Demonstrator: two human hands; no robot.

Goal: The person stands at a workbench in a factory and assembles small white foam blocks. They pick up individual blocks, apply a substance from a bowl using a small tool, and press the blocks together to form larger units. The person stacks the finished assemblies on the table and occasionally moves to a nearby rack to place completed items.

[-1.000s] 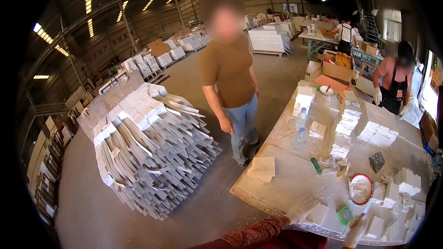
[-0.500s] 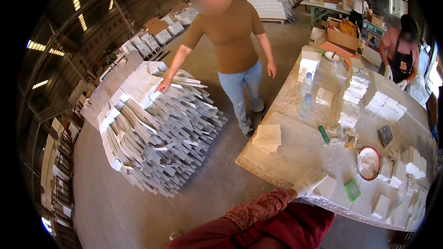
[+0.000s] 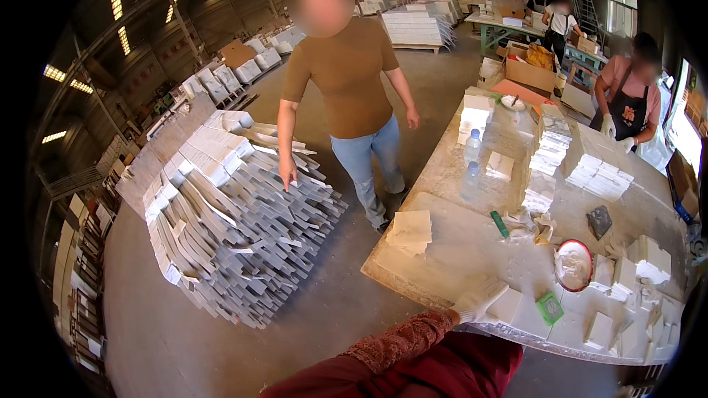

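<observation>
My left hand point(image 3: 478, 300), in a white work glove, rests at the near edge of the worktable point(image 3: 464, 225). Its fingers are stretched out and look open. They lie against a flat white tile point(image 3: 507, 305), touching its left side. A green square block point(image 3: 549, 308) lies just right of that tile. Farther right sits a red-rimmed bowl point(image 3: 573, 265) of white paste. Beyond my hand, a small stack of cream tiles point(image 3: 411, 230) stands near the table's left corner. My right hand is outside the view.
Left of the table, a large pile of pale stone strips point(image 3: 243, 228) stands on the floor. A person in a brown shirt point(image 3: 343, 77) stands between pile and table. Two bottles point(image 3: 472, 147), tile stacks point(image 3: 547, 151) and a co-worker in a dark apron point(image 3: 630, 107) are farther back.
The view has shifted slightly, so the table sits farther left in it. The standing person's pointing arm has lowered along the pile's near side. My left hand stays by the tile.
</observation>
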